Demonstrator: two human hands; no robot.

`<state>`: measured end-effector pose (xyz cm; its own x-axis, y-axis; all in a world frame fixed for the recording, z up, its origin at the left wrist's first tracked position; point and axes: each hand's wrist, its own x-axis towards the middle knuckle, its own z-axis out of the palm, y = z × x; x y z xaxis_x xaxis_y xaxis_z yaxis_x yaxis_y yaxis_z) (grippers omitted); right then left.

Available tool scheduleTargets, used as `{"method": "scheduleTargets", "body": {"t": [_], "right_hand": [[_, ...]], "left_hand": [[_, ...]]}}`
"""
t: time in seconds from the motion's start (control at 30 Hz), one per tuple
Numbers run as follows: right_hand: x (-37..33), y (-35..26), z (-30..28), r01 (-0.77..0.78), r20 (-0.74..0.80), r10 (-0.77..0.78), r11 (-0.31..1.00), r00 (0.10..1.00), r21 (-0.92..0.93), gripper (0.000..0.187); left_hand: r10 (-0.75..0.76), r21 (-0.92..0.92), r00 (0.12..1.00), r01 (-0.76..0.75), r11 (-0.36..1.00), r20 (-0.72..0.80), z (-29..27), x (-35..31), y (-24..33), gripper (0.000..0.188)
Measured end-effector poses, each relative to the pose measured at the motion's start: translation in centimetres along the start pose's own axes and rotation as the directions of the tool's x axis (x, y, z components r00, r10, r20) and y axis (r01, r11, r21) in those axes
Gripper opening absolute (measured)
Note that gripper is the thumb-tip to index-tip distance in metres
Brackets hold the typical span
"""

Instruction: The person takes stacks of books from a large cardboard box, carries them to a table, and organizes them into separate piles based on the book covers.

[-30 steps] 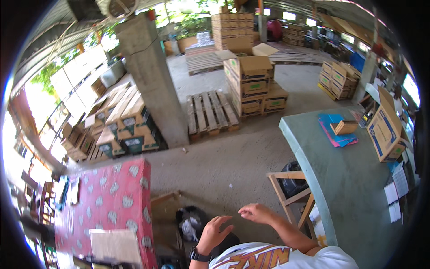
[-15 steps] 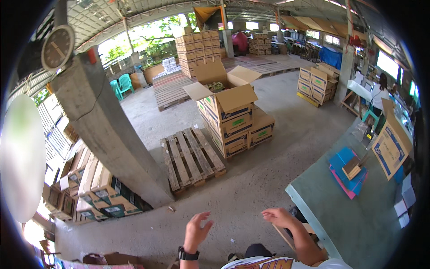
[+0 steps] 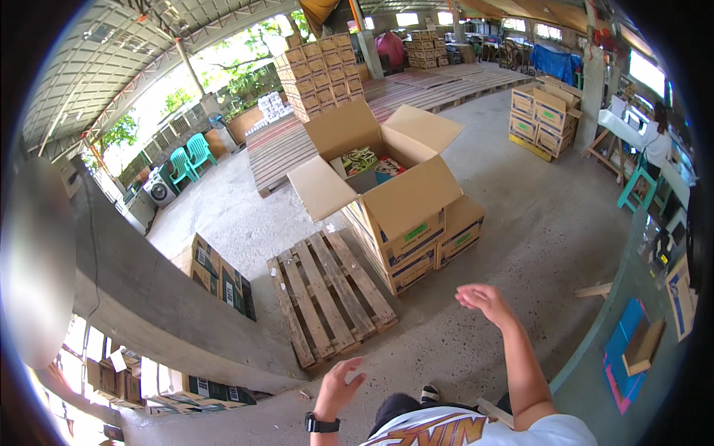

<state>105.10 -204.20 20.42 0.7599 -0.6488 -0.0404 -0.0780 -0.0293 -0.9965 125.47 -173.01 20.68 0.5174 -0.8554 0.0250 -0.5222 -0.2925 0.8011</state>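
Observation:
My left hand (image 3: pixel 340 386), with a dark watch on its wrist, hangs in the air with fingers apart and holds nothing. Farther forward, my right hand (image 3: pixel 485 303) reaches out, empty, its fingers loosely stretched. Ahead of both hands stands an open cardboard carton (image 3: pixel 413 199), its flaps spread, on top of stacked cartons. Inside it lie green-patterned packs (image 3: pixel 359 160) and a red and blue item (image 3: pixel 388 169) too small to name. A closed carton (image 3: pixel 461 234) sits against the stack's right side. Neither hand touches anything.
Left of the cartons lies a wooden pallet (image 3: pixel 331 293). A slanting concrete pillar (image 3: pixel 171 297) stands at left. At right is a green table (image 3: pixel 595 398) with blue folders (image 3: pixel 626 346) and a wooden block (image 3: pixel 644 348). A person (image 3: pixel 656 145) is at the far right.
I have come nearer the open carton, and its contents show more. The green table has shifted toward the right rim. My right hand has reached farther forward; both hands stay empty.

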Motion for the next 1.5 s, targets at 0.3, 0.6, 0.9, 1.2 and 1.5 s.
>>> {"method": "scheduleTargets", "body": {"t": [0.3,0.6,0.9,1.2,1.5], "right_hand": [[30.4,-6.4,1.3,0.108,-0.026,-0.105,0.963,0.994,0.246,0.039],[58.9,-2.5,1.0,-0.009,-0.140,0.014,1.000,0.990,0.030,0.054],[73.4,2.8,5.2,-0.301,0.265,0.359,0.925,0.895,-0.233,0.085],[74.7,9.5,4.5,-0.476,0.209,0.517,0.853,0.830,-0.215,0.064],[73.2,10.1,8.3,-0.479,0.189,0.496,0.868,0.848,-0.132,0.065]], "left_hand": [[-0.069,0.100,0.848,0.143,0.985,-0.525,-7.9,16.3,-7.3,0.049],[-0.160,-0.401,0.732,-0.166,0.901,-0.662,-15.0,39.4,-3.0,0.041],[-0.176,0.054,0.793,0.254,0.966,-0.584,-6.2,70.7,-5.5,0.077],[-0.311,0.136,0.744,0.473,0.871,-0.591,-1.8,75.9,-11.1,0.074],[-0.256,0.324,0.760,0.521,0.790,-0.598,-0.4,74.3,-11.4,0.067]]}}
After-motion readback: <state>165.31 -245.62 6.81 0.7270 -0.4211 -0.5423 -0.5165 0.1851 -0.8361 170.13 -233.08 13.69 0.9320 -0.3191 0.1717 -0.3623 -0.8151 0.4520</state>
